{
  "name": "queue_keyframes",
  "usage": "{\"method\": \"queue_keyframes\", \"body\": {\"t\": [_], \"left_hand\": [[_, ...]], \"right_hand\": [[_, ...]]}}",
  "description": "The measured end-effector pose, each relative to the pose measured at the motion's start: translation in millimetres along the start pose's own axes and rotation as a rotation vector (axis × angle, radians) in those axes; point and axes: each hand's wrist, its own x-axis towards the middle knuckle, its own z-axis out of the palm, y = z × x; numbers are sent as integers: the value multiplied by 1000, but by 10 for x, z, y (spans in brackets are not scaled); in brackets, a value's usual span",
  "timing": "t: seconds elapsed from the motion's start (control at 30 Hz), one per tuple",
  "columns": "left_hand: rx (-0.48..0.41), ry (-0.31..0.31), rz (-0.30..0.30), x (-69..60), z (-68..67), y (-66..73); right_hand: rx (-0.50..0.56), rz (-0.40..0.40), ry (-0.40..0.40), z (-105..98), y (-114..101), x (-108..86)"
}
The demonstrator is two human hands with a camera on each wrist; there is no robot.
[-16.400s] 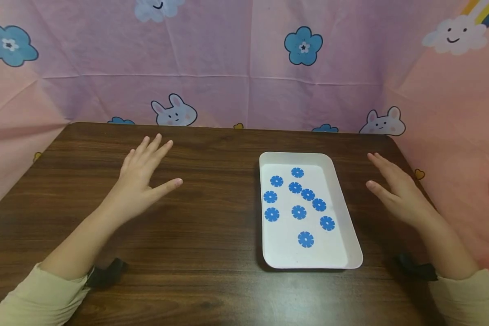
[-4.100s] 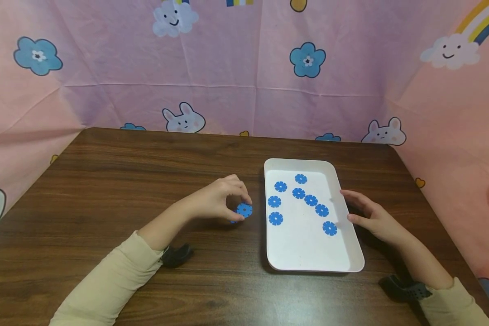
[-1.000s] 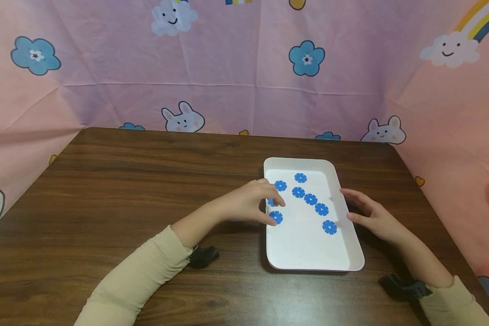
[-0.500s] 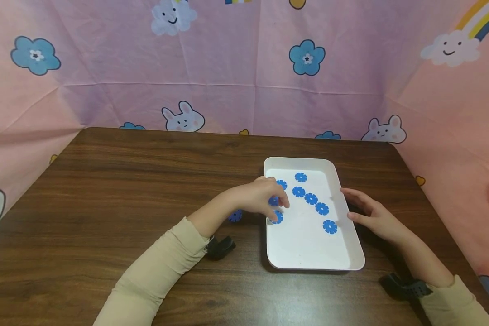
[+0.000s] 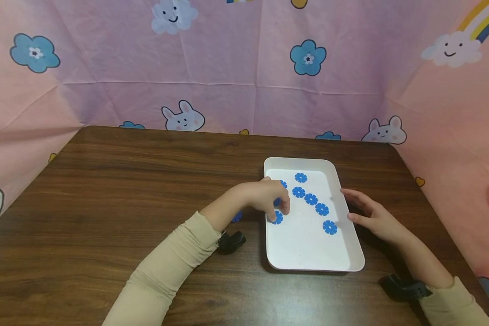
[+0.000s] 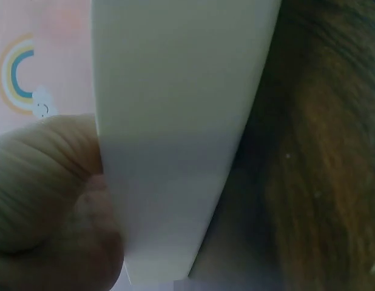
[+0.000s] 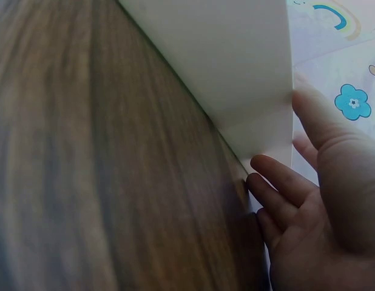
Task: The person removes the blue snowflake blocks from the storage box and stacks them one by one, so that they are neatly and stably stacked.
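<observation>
My left hand [image 5: 265, 197] reaches over the left wall of the white tray [image 5: 314, 258]. Its thumb and fingers are bent down around a blue notched disc [image 5: 278, 218] lying flat near that wall; whether they pinch it is not visible. Two more blue discs beyond it are partly covered by this hand. In the left wrist view the tray wall hides the fingertips. On the table, a blue piece [image 5: 237, 217] shows partly from behind the left forearm. My right hand [image 5: 375, 219] touches the tray's right side, its fingers fairly straight against the outer wall in the right wrist view.
Several other blue discs [image 5: 311, 199] lie flat in the tray, towards its back and right. The brown wooden table [image 5: 146, 190] extends to the left. A patterned pink cloth [image 5: 220, 54] hangs behind it and at both sides.
Since the early frames, two discs have left the tray; blue pieces came to the table on its left. Over the last second my left hand shifted slightly right and its fingers bent downward. The right hand stayed.
</observation>
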Motion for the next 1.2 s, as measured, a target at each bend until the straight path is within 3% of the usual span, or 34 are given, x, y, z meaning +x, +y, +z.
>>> {"method": "queue_keyframes", "body": {"t": [0.6,1.2], "left_hand": [[18,-23,-64,27,-19,77],[-42,15,-40,-10,-3,38]], "right_hand": [[13,-6,8,4,16,-6],[4,-12,8,10,-6,-6]]}}
